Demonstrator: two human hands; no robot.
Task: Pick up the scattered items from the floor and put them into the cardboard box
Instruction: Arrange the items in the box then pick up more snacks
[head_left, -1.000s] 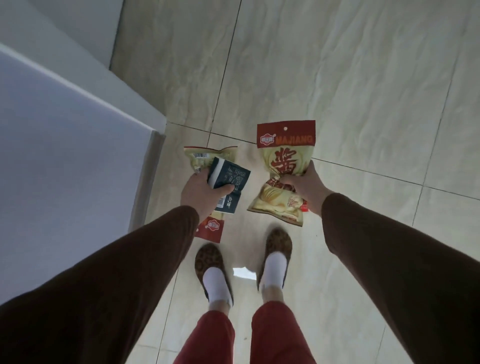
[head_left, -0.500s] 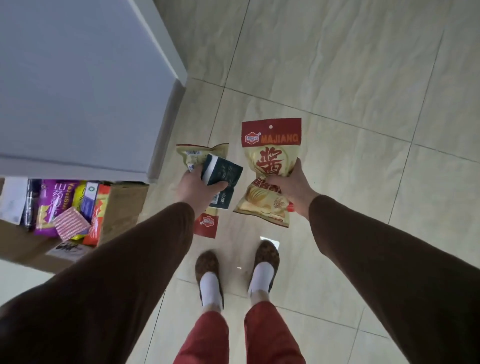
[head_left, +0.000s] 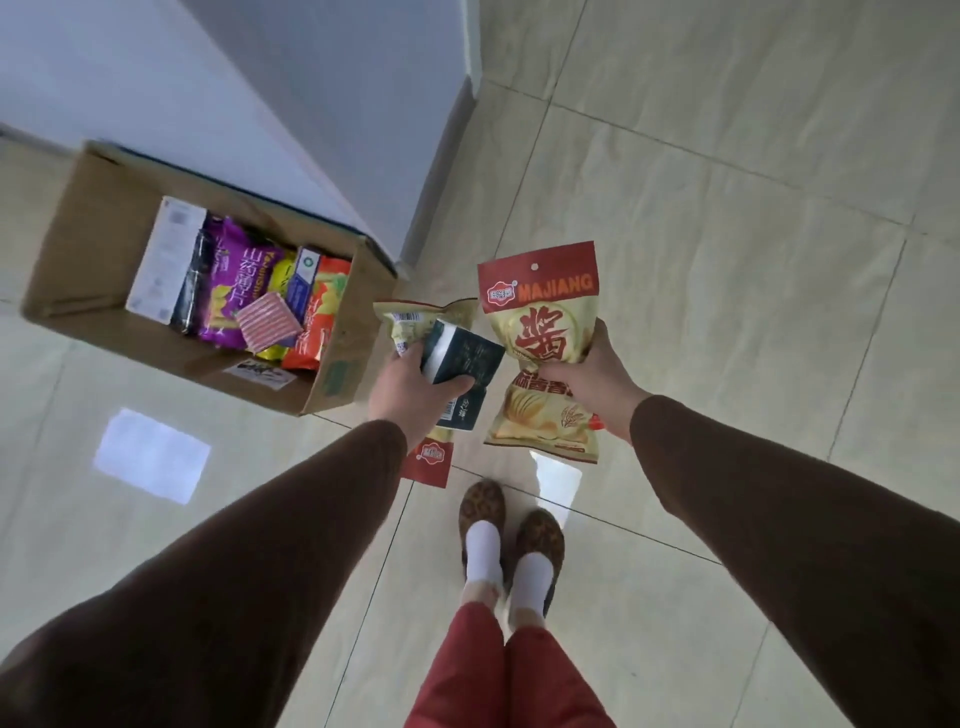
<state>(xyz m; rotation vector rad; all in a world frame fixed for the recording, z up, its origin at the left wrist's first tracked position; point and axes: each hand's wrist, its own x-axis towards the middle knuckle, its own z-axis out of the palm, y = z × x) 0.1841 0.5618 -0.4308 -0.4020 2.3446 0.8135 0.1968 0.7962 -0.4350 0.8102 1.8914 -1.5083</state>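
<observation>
Dim soft light, glare patches on tiles (head_left: 151, 453), wide-angle bending

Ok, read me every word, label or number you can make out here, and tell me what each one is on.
"MAJIANG": red top band of the snack bag in the right hand.
Large red Chinese character: same bag's front, unread by me.
Purple bag in the cardboard box: white Chinese characters, too blurred.
Dark green packet in the left hand: print too small.
Barcodes and box stickers: unreadable.
</observation>
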